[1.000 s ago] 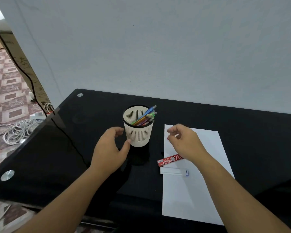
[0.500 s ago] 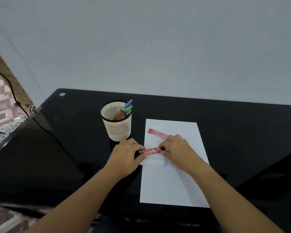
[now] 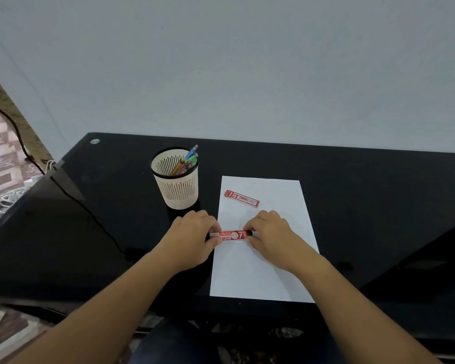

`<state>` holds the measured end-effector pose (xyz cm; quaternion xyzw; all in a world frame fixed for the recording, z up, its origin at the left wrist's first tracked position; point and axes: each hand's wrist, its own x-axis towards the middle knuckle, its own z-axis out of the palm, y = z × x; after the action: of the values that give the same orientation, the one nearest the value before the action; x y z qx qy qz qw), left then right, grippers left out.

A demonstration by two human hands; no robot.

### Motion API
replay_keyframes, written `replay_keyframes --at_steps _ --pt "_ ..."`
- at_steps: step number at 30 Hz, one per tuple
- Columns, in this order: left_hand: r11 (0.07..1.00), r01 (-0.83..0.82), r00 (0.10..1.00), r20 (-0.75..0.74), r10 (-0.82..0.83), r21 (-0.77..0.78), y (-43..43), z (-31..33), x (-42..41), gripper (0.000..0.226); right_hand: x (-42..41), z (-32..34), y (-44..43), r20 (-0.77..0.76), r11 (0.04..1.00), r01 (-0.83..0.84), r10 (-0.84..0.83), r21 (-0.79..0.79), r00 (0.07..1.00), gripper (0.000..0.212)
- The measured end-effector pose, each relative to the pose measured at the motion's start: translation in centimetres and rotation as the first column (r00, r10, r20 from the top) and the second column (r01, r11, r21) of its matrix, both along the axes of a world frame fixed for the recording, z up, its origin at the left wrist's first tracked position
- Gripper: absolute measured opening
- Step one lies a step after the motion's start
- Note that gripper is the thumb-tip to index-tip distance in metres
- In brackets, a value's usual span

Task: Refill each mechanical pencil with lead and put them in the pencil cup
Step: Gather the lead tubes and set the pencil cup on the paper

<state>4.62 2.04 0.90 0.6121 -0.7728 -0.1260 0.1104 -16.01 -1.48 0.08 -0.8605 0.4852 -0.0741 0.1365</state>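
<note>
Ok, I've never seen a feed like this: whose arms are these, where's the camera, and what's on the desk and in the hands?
No machine here: a person's two bare hands, filmed by one wide camera worn on the head, looking down. The left hand and right hand each pinch one end of a red lead box at a white sheet's edge. A second red lead case lies farther back on the sheet. To the left stands a slotted pencil cup with coloured pencils in it, all on a black desk.
</note>
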Motion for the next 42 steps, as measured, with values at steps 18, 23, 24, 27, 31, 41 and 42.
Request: replay_keyframes --at_steps 18,23,24,27,31,41,42 --pt "0.996 0.091 0.98 0.181 -0.088 -0.004 -3.0 -1.1 -1.0 0.031 -0.3 0.5 -1.8 -0.063 0.999 -0.045 0.046 0.014 0.997 0.025" --pt "0.992 0.077 0.981 0.186 -0.058 -0.1 -7.2 -0.1 -2.3 0.037 -1.1 1.5 -5.4 -0.047 0.999 0.038 -0.04 -0.034 0.998 0.025" --pt "0.99 0.079 0.979 0.196 -0.055 -0.117 -8.1 0.0 -2.6 0.035 -1.1 1.5 -6.1 -0.041 0.997 0.056 -0.058 -0.044 0.997 0.024" --pt "0.982 0.086 0.972 0.23 -0.047 -0.166 -10.4 0.0 -2.8 0.031 -1.1 1.2 -8.0 -0.021 0.992 0.098 -0.1 -0.077 0.995 0.022" --pt "0.985 0.09 0.971 0.234 -0.053 -0.148 -12.0 -0.3 -2.5 0.034 -0.5 0.4 -9.4 -0.019 0.99 0.116 -0.118 -0.074 0.993 0.022" --pt "0.989 0.146 0.966 0.22 -0.135 -0.032 -12.3 -0.9 -2.3 0.032 -0.7 -0.7 -9.0 0.02 0.992 0.127 -0.127 -0.01 0.992 0.026" --pt "0.989 0.147 0.963 0.232 -0.136 -0.032 -12.1 -0.9 -2.4 0.032 -0.7 -0.6 -8.9 0.013 0.992 0.126 -0.126 -0.013 0.992 0.025"
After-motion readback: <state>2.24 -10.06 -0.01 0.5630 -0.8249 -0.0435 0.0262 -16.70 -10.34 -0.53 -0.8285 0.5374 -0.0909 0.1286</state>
